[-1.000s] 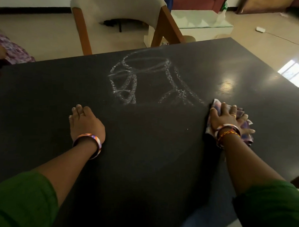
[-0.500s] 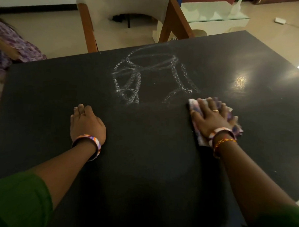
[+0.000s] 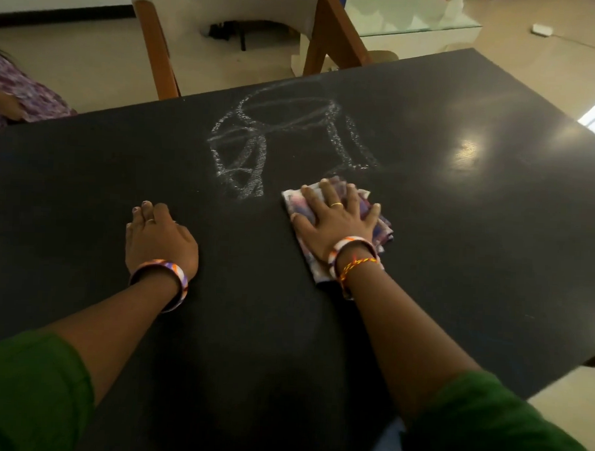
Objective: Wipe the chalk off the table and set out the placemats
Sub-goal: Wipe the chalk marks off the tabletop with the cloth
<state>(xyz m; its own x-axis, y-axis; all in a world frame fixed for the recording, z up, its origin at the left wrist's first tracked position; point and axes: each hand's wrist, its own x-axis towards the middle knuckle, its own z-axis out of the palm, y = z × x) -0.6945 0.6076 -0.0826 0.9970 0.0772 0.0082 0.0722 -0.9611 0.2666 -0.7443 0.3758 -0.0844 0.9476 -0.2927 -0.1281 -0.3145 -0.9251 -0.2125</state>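
The right hand (image 3: 337,223) presses a patterned cloth (image 3: 378,225) flat with spread fingers, just beside the chalk drawing (image 3: 255,148), which remains mostly unwiped. The left hand (image 3: 159,239) rests curled and empty on the counter (image 3: 458,249). No placemats are visible.

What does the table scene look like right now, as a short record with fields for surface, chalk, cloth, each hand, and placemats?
surface: dark table
chalk: chalk drawing mostly unwiped, mid-table on the far side
cloth: patterned cloth flat on the table, just near of the drawing
right hand: right hand presses on the cloth, fingers spread
left hand: left hand rests on bare table, holding nothing
placemats: none in view
background: chair beyond the far edge
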